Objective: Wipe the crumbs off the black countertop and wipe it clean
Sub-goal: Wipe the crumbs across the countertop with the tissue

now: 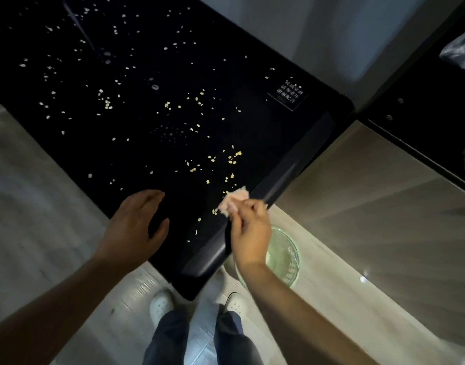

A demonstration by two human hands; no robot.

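Right grip [249, 233] pinching crumpled pink cloth [232, 201]; left grip [134, 222] open, resting on glossy black tabletop [136, 154]. Suggest sweeping pale crumbs [234, 156] edgeward into clear glass bowl [286, 256], overlapping strokes.

Black countertop [136, 159]: strewn with pale crumbs [232, 158]; white-lettered label [290, 94] near its far right corner.
Left hand [136, 227]: fingers spread and relaxed, at the near edge.
Right hand [249, 233]: pinches a crumpled pink cloth [232, 201] against the right edge.
Glass bowl [284, 259]: lower down, beside that edge, partly under the right hand.
White shoes [161, 304]: on a pale floor [115, 325].
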